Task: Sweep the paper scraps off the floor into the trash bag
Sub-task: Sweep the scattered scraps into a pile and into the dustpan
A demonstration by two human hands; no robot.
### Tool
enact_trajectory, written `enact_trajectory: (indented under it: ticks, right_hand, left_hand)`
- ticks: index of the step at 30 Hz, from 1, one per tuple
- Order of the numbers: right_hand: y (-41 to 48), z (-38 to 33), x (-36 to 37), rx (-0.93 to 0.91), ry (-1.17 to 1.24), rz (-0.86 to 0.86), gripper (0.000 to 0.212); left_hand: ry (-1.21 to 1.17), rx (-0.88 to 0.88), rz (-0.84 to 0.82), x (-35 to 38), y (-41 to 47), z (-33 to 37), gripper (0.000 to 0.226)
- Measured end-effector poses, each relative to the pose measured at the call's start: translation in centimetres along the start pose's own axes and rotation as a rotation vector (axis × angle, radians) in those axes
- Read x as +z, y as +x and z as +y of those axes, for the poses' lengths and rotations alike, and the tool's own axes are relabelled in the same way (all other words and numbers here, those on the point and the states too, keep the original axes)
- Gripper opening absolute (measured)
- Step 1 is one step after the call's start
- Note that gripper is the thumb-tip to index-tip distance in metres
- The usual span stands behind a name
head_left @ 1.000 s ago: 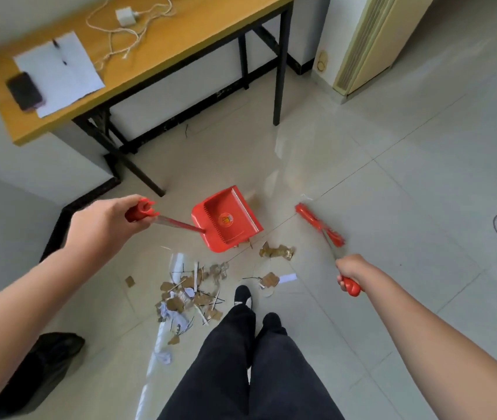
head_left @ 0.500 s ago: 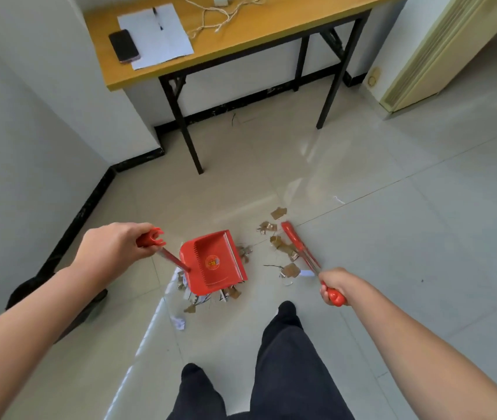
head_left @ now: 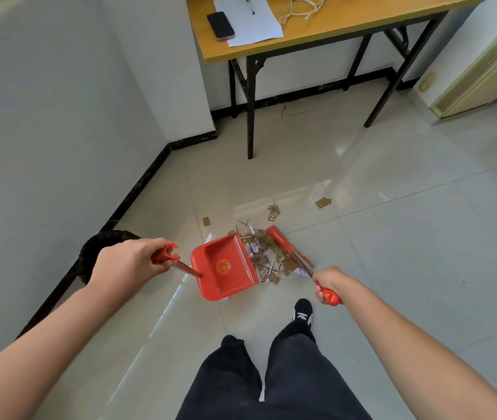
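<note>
Red dustpan (head_left: 226, 269) on floor, left hand (head_left: 126, 263) closed round its handle | right hand (head_left: 330, 283) gripped broom (head_left: 289, 250) | paper scraps (head_left: 267, 259) heaped between pan and bristles | black trash bag (head_left: 95, 253) by wall

Single head-worn wide-angle view, looking forward and steeply down from standing height: floor (head_left: 392, 268) near, table (head_left: 347, 28) far, wall (head_left: 44, 116) left, own legs (head_left: 271, 383) nearest.
</note>
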State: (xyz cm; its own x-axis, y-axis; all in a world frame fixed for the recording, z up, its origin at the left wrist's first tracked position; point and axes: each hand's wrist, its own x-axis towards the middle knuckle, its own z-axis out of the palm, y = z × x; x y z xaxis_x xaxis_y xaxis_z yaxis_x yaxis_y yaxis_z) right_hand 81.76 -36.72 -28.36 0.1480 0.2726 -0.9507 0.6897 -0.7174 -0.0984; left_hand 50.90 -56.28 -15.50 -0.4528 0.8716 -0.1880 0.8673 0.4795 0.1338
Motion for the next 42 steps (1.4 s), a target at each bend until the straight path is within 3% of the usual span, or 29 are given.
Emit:
enact_trajectory:
  ticks: [6,12,19,24,27,32,42]
  right_hand:
    - [-2.4,-1.2,-1.9,-0.013,0.087,0.068,0.025]
    - [-0.8,-5.4,-7.2,-0.170,0.138,0.205,0.016]
    - [6.1,-13.5,-17.0,-0.191,0.201,0.261,0.022]
    - [12.7,-17.0,-20.9,-0.130,0.206,0.207,0.022]
    - [14.8,-18.1,-19.7,-0.090,0.169,0.175,0.025]
    - [12.1,-19.0,-11.7,-0.122,0.128,0.127,0.026]
    - [4.4,-14.9,0.9,-0.201,-0.477,-0.012,0.017]
  left_hand:
    - [0.023,-0.090,-0.049,-0.2,-0.5,-2.5,0.018]
    - [0.044,-0.098,-0.017,0.2,1.7,-2.1,0.015]
    - [0.028,-0.182,-0.019,0.4,6.4,0.9,0.017]
    - [0.061,-0.195,-0.009,0.9,10.2,2.9,0.018]
    - [0.062,-0.190,0.008,1.9,11.6,3.4,0.017]
    - [0.030,-0.210,-0.004,2.8,12.5,3.7,0.016]
    - [-0.045,-0.333,-0.023,2.9,8.2,-0.7,0.019]
